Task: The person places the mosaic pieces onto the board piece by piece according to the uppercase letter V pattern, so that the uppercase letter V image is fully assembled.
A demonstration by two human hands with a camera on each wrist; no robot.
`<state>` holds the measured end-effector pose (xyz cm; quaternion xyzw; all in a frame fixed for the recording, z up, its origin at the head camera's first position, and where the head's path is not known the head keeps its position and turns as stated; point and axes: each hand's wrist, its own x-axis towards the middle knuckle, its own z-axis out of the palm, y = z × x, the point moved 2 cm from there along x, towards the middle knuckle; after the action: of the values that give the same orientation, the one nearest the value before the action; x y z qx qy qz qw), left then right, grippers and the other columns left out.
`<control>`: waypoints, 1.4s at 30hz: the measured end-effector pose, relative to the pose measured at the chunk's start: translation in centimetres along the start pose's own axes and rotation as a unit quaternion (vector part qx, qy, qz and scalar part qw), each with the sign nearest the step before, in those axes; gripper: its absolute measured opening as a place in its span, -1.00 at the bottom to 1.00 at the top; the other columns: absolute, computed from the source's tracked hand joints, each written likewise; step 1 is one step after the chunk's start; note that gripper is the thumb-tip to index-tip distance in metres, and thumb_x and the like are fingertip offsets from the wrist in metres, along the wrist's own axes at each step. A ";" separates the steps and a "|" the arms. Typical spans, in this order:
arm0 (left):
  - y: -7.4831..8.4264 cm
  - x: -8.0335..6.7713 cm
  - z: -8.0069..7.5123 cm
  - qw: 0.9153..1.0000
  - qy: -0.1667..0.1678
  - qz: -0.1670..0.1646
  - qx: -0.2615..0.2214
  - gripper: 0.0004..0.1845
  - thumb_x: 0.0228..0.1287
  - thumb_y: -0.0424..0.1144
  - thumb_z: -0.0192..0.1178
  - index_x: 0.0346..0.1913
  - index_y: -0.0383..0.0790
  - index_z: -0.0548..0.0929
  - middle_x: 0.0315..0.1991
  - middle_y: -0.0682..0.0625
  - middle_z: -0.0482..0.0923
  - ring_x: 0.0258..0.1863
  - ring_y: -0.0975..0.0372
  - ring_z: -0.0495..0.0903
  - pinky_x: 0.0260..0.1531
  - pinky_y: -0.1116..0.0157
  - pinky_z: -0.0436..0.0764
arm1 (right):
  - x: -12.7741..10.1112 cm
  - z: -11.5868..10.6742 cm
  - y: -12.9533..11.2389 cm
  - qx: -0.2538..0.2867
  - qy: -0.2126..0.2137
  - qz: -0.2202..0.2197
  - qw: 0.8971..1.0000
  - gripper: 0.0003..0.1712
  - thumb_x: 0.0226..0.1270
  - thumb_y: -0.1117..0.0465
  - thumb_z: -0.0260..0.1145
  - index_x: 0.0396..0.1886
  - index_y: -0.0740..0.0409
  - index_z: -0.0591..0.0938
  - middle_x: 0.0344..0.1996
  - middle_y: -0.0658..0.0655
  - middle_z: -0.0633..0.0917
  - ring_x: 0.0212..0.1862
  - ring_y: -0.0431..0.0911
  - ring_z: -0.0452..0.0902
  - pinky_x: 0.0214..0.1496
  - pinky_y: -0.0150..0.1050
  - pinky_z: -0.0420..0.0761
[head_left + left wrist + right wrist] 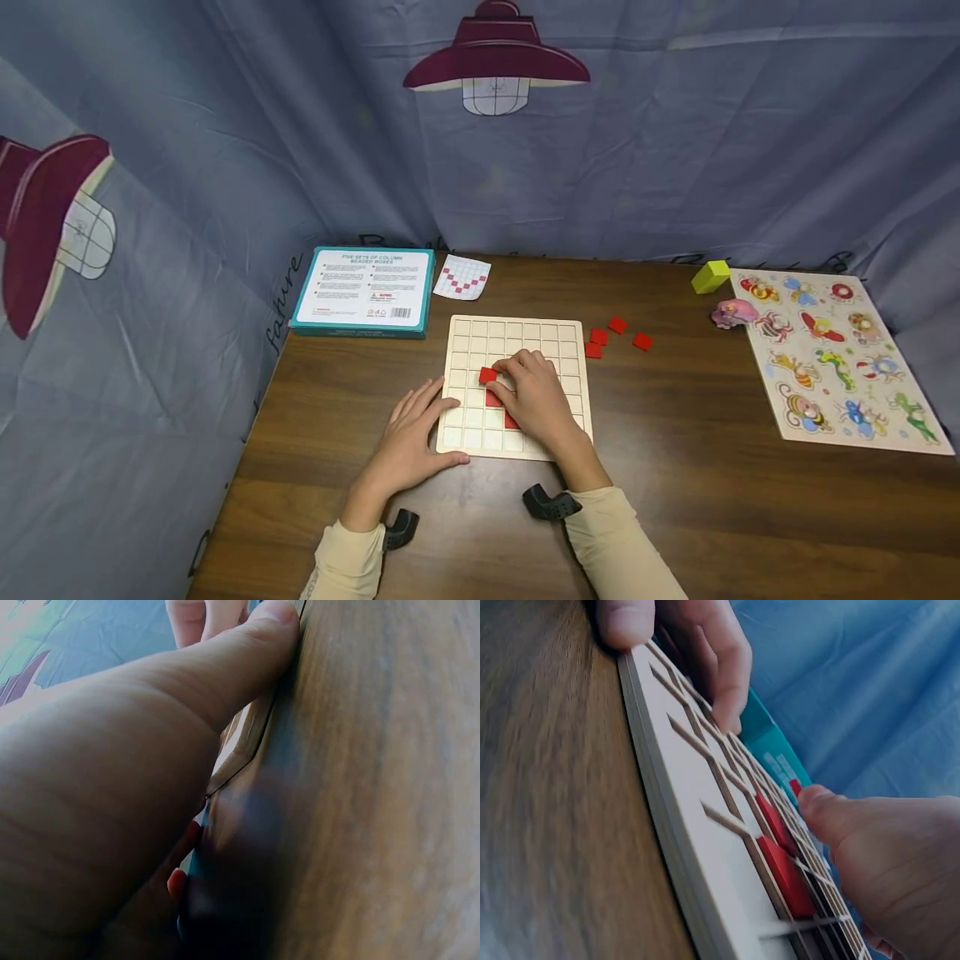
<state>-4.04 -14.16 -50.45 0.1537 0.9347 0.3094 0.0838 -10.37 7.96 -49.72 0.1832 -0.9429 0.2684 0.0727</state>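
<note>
A pale wooden grid board [461, 437] lies on the table. My right hand [536, 400] is over its middle, pinching a red square tile [487, 375] between thumb and fingers; in the right wrist view the tile's red edge [795, 786] shows at the thumb tip. Two more red tiles, one [492, 398] nearer that hand's thumb and another [512, 421] partly behind the hand, sit in grid squares on a diagonal. My left hand [411, 437] rests at the board's near left corner, fingers spread, thumb along the near edge and index fingertip on the board.
Several loose red tiles [597, 337] lie right of the board. Behind it are a paper card [462, 277] with a red V pattern and a teal-edged box [363, 292]. Farther right are a yellow-green block [710, 277], a pink figure [733, 313] and an animal puzzle board [832, 358].
</note>
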 end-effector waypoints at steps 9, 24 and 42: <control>0.0 0.1 -0.1 1.000 -0.006 -0.002 0.004 -0.17 0.01 0.27 0.51 0.34 0.04 0.51 0.64 -0.02 0.10 0.65 0.01 0.03 0.60 -0.12 -0.01 | 0.8 0.6 -0.9 -0.010 -0.017 0.006 1.000 -0.66 0.29 0.01 0.50 -0.05 0.09 0.76 -0.20 0.04 0.67 -0.14 -0.02 0.48 -0.02 -0.11 0.49; -0.1 0.1 0.0 1.000 -0.001 0.002 0.008 -0.16 -0.01 0.27 0.52 0.33 0.03 0.51 0.63 -0.04 0.13 0.64 0.00 0.06 0.60 -0.12 0.01 | 1.4 1.0 -1.8 -0.040 -0.037 0.000 0.999 -0.74 0.31 0.04 0.48 -0.10 0.06 0.76 -0.21 0.05 0.68 -0.11 0.00 0.51 -0.01 -0.05 0.50; -0.2 0.0 0.0 1.000 -0.010 -0.004 0.008 -0.15 0.01 0.28 0.50 0.36 0.05 0.49 0.64 -0.02 0.10 0.65 0.02 0.03 0.61 -0.11 -0.01 | 1.3 -1.2 0.8 -0.008 -0.032 0.019 0.999 -0.56 0.29 -0.08 0.47 0.04 0.07 0.76 -0.13 0.08 0.71 -0.06 0.04 0.53 0.02 -0.02 0.49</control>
<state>-4.16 -14.34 -50.55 0.1539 0.9368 0.3000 0.0930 -11.88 8.86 -48.79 0.1729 -0.9503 0.2558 0.0393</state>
